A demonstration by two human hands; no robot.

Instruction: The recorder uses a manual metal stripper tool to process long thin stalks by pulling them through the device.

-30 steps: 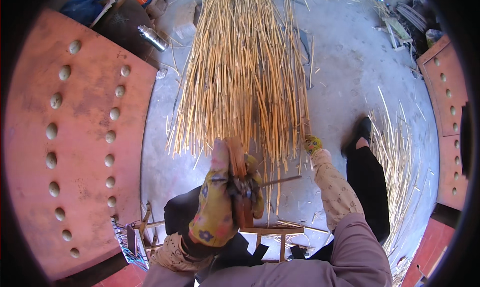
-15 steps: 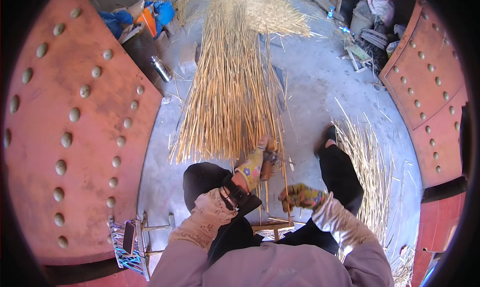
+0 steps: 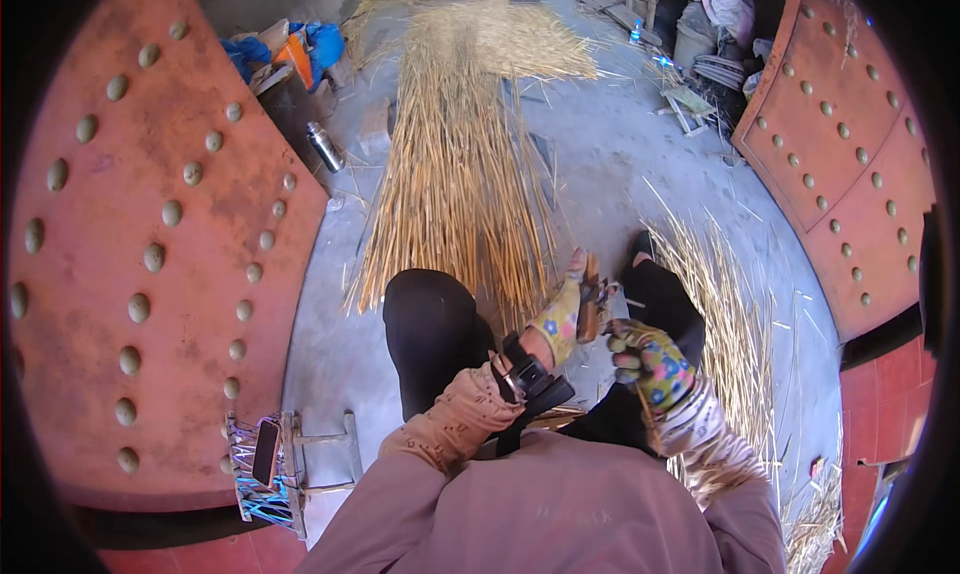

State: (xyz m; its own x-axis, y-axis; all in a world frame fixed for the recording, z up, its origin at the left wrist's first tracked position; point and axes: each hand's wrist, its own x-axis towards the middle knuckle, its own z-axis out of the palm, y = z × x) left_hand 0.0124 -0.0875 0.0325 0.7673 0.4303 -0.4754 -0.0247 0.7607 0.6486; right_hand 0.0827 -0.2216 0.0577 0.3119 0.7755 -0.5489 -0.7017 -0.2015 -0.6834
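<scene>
My left hand (image 3: 562,314), in a yellow flowered glove with bare fingertips, is closed around a small brown wooden tool (image 3: 590,309) with metal parts. The tool's exact kind is unclear. Close by on its right, my right hand (image 3: 655,366) wears a matching glove and has its fingers curled shut. A thin straw-coloured stalk (image 3: 654,432) shows as a blurred streak below that hand, seemingly held in it; most of its length cannot be made out. Beyond my left knee, a broad bundle of long golden stalks (image 3: 455,194) lies spread on the floor.
Pale stripped stalks (image 3: 725,324) lie along my right leg. A low stool with woven cords (image 3: 268,479) stands at left, a phone (image 3: 265,452) on it. Red studded doors (image 3: 170,244) flank both sides. A steel flask (image 3: 325,147) and a brick-like block (image 3: 375,126) sit further off.
Both hands have moved right and come closer together; my right hand has risen. The stalk that ran upright past the tool no longer shows there. My head view has shifted slightly.
</scene>
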